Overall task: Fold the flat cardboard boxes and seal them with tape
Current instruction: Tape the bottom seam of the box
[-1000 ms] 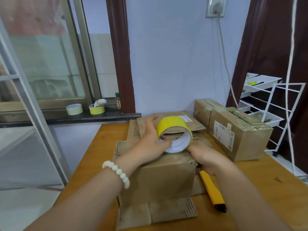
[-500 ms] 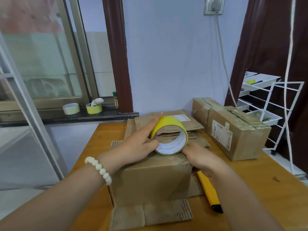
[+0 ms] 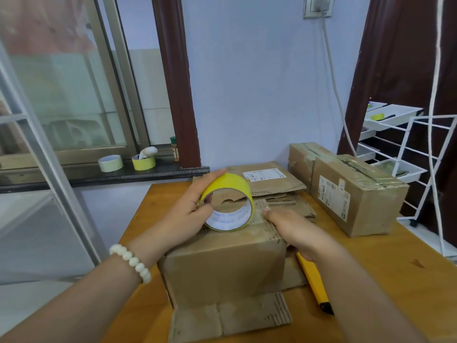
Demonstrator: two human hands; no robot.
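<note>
The left hand [image 3: 188, 214] reached in from the lower left and gripped the yellow tape roll [image 3: 230, 185], thumb at its near rim and fingers over the far side, holding it on edge on top of the folded cardboard box [image 3: 222, 266]. The right hand [image 3: 294, 229] lay just beside the roll, its fingers straight, pressing the box's top right edge. The box stood on the wooden surface [image 3: 376, 273].

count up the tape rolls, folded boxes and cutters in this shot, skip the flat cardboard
tape rolls: 3 (yellow roll in the left hand, pale roll and yellow sill roll on the windowsill)
folded boxes: 3 (front box, labelled box, rear box)
cutters: 1 (yellow cutter)
total: 7
</note>
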